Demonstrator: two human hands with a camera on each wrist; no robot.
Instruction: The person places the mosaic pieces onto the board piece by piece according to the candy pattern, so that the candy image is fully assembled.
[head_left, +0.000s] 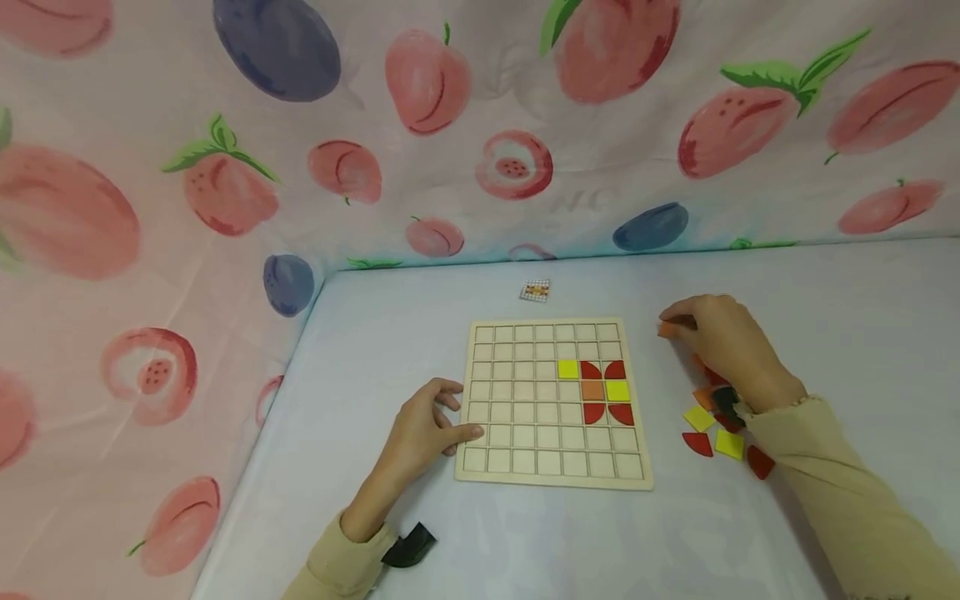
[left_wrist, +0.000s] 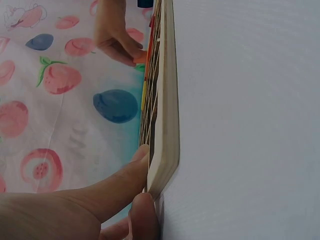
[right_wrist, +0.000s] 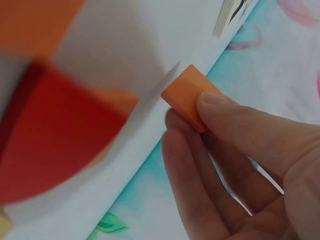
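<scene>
My left hand (head_left: pixel 423 425) gripped the grid board (head_left: pixel 522 412) by its edge, seven pieces (head_left: pixel 592 390) set rightward of that hand, most of it bare, while my right hand (head_left: pixel 723 342) pinched an orange tile (right_wrist: pixel 185 92), unplaced like the loose pieces (head_left: pixel 729 443) by its wrist.

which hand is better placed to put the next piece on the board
Probably the right hand: it pinches an orange piece to the right of the board, near loose pieces. The left hand holds the board's left edge.
</scene>
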